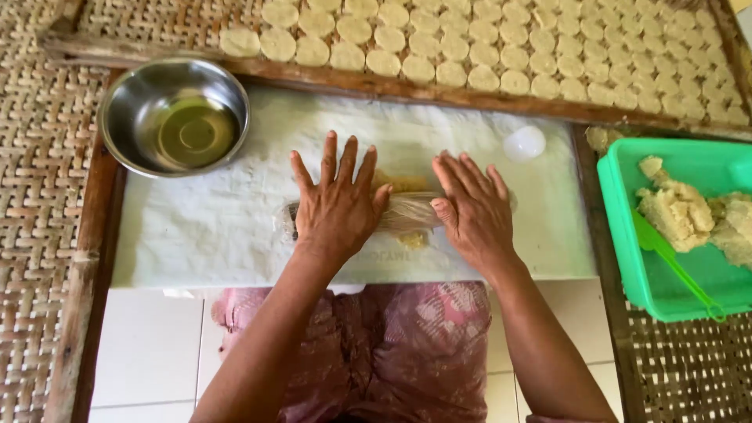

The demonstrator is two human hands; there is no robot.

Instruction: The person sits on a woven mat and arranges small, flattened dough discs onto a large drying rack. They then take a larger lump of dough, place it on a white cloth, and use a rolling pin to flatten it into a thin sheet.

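1. The roller (403, 211), a clear cylinder, lies on its side on the white cloth (204, 227), its long axis running left to right across the person's front. A flattened patch of yellowish dough (401, 184) shows just beyond it, and some below it.
2. The left hand (338, 205) rests flat on the roller's left end, fingers spread and pointing away from the body. The right hand (470, 207) rests flat on the right end. Neither grip closes around the roller; both palms are open and press down on it.
3. Both hands sit equally near, one at each end, so the roller's middle shows between them.
4. A steel bowl (174, 116) with a little oil stands at the far left of the cloth. A small white cup (524, 143) lies at the far right.
5. Beyond the cloth, a woven tray (157, 23) carries rows of pale round discs (501, 47).
6. On the right, a green tub (627, 258) holds lumps of dough and a green scraper (674, 262).
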